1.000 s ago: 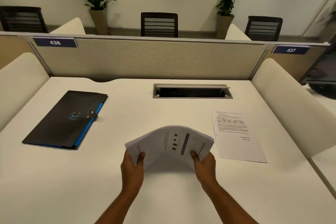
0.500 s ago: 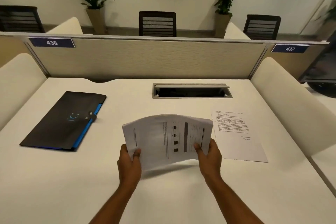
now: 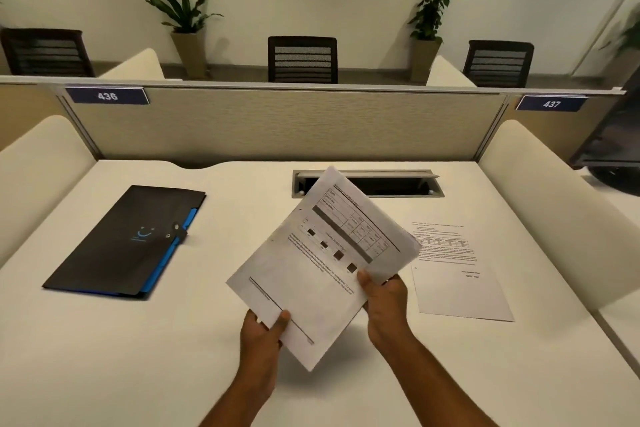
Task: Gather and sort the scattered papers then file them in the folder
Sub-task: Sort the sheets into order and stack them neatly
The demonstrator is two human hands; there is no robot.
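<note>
I hold a stack of printed papers above the middle of the white desk, turned at a slant with its top corner pointing away. My left hand pinches the stack's lower left edge, thumb on top. My right hand grips the right edge, thumb on the printed face. One loose sheet with text and a small table lies flat on the desk just right of my right hand. A black folder with a blue edge and a snap strap lies shut on the left side of the desk.
A grey cable hatch is sunk into the desk behind the papers. A beige partition closes the back edge, and cream side panels flank the desk. Chairs and potted plants stand beyond the partition.
The stack, held bowed and crosswise a second ago, has been lifted and turned clockwise to a slanted, nearly lengthwise position. Both hands kept hold and shifted along its edges.
</note>
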